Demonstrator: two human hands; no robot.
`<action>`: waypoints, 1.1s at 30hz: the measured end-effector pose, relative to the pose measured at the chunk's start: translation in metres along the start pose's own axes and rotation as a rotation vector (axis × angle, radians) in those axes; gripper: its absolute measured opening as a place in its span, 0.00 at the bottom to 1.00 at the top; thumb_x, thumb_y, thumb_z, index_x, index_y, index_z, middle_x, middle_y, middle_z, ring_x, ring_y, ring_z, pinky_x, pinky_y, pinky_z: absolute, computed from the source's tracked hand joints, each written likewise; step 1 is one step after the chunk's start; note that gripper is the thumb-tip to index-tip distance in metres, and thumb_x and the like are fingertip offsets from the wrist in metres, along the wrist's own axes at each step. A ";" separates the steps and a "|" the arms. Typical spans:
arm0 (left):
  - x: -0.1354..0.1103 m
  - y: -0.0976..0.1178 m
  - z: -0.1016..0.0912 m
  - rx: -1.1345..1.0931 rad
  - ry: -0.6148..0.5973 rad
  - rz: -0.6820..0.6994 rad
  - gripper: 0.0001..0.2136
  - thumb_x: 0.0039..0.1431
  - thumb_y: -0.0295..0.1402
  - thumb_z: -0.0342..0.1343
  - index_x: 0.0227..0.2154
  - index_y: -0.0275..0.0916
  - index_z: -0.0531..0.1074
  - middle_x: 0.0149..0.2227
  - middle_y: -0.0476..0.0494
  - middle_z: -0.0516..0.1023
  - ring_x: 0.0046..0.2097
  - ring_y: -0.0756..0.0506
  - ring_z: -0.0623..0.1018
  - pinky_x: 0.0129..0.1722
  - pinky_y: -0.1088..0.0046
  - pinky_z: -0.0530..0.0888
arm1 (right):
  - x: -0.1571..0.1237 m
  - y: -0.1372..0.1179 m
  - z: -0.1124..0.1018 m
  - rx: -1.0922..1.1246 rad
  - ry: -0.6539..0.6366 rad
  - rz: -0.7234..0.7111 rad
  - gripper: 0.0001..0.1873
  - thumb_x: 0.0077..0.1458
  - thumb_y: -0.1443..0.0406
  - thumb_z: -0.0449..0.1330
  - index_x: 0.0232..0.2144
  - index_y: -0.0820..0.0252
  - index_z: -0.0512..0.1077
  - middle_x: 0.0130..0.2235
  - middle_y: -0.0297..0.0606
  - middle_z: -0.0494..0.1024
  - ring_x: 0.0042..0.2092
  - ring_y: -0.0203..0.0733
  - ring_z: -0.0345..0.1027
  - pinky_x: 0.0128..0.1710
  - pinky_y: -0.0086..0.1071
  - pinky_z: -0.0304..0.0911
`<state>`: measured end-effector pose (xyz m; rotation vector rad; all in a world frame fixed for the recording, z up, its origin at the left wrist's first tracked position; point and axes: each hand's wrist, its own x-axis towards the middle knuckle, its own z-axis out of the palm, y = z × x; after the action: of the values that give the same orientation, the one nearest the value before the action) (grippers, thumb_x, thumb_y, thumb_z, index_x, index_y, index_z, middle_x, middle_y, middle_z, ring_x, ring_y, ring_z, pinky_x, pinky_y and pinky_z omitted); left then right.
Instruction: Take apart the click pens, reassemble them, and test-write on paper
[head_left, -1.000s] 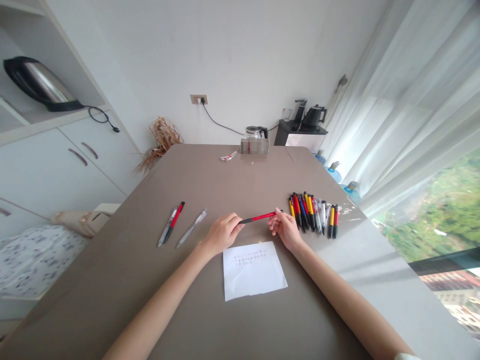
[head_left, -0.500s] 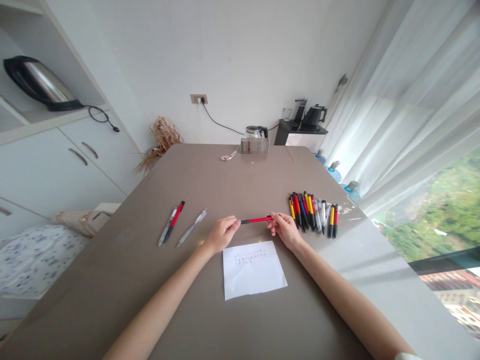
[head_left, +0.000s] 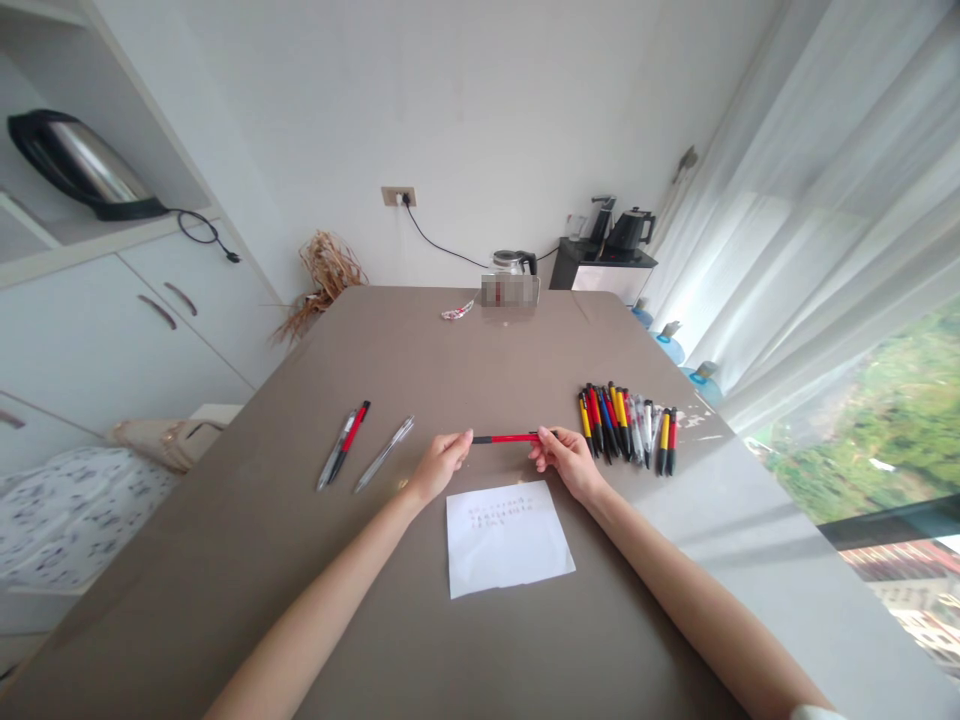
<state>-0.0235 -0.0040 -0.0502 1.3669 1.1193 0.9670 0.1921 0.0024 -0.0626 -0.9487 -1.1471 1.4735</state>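
Levelled since a moment ago, the red pen is held beyond the paper, its ends pinched by both hands, nearly closed, presumably to steady it

this looks like a bright dining or tea room, though whether in a home or an office cannot be told. a broad brown table fills it, with a steel kettle in a white cupboard at the left and a black kettle and blue water bottles towards the far right. sheer curtains hang beside a window onto greenery and buildings.
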 end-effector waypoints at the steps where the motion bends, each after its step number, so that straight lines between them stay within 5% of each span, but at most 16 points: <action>1: 0.001 -0.001 0.000 -0.036 -0.009 -0.038 0.20 0.52 0.46 0.43 0.14 0.38 0.47 0.17 0.55 0.45 0.19 0.56 0.49 0.18 0.77 0.49 | -0.001 -0.001 0.001 -0.014 -0.005 -0.011 0.15 0.46 0.56 0.56 0.22 0.63 0.68 0.22 0.37 0.73 0.19 0.30 0.62 0.20 0.26 0.60; 5: 0.005 -0.006 -0.004 -0.039 -0.032 -0.114 0.22 0.51 0.48 0.42 0.13 0.39 0.45 0.15 0.56 0.45 0.17 0.56 0.48 0.17 0.77 0.47 | -0.003 -0.005 0.005 -0.048 -0.005 -0.029 0.14 0.45 0.56 0.57 0.23 0.63 0.68 0.21 0.37 0.73 0.19 0.31 0.63 0.20 0.27 0.61; 9: 0.004 -0.004 -0.008 0.165 0.082 -0.012 0.22 0.53 0.48 0.39 0.13 0.37 0.55 0.15 0.53 0.54 0.18 0.55 0.55 0.17 0.77 0.54 | -0.003 -0.003 0.009 -0.034 0.043 0.006 0.17 0.45 0.54 0.56 0.21 0.63 0.67 0.20 0.36 0.72 0.18 0.31 0.62 0.19 0.26 0.60; 12: 0.002 0.001 -0.010 0.204 0.111 0.084 0.17 0.53 0.46 0.41 0.28 0.37 0.66 0.24 0.49 0.66 0.24 0.53 0.65 0.24 0.77 0.64 | -0.001 0.000 0.009 -0.013 0.094 0.023 0.17 0.45 0.53 0.56 0.21 0.63 0.67 0.19 0.36 0.71 0.17 0.31 0.61 0.17 0.26 0.59; 15: 0.004 -0.001 -0.010 0.143 0.140 0.184 0.15 0.50 0.41 0.50 0.38 0.38 0.64 0.36 0.45 0.69 0.36 0.50 0.70 0.33 0.75 0.68 | 0.001 0.004 0.007 0.014 0.125 0.026 0.17 0.45 0.53 0.56 0.21 0.63 0.66 0.18 0.36 0.71 0.17 0.30 0.61 0.17 0.25 0.59; 22: 0.010 -0.018 -0.013 0.190 0.179 0.199 0.12 0.48 0.39 0.53 0.33 0.36 0.68 0.33 0.45 0.71 0.34 0.50 0.71 0.37 0.72 0.68 | 0.002 0.006 0.005 0.019 0.132 0.022 0.17 0.45 0.53 0.56 0.21 0.63 0.66 0.19 0.36 0.71 0.16 0.30 0.60 0.17 0.25 0.59; 33: 0.004 -0.015 -0.012 0.297 0.189 0.137 0.16 0.51 0.45 0.46 0.24 0.36 0.68 0.24 0.48 0.72 0.28 0.50 0.70 0.30 0.74 0.66 | 0.001 0.007 0.005 -0.013 0.123 0.017 0.17 0.45 0.53 0.56 0.21 0.63 0.67 0.19 0.37 0.71 0.17 0.31 0.60 0.17 0.26 0.59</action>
<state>-0.0360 0.0028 -0.0640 1.6338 1.3673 1.0772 0.1856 0.0018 -0.0684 -1.0455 -1.0628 1.4025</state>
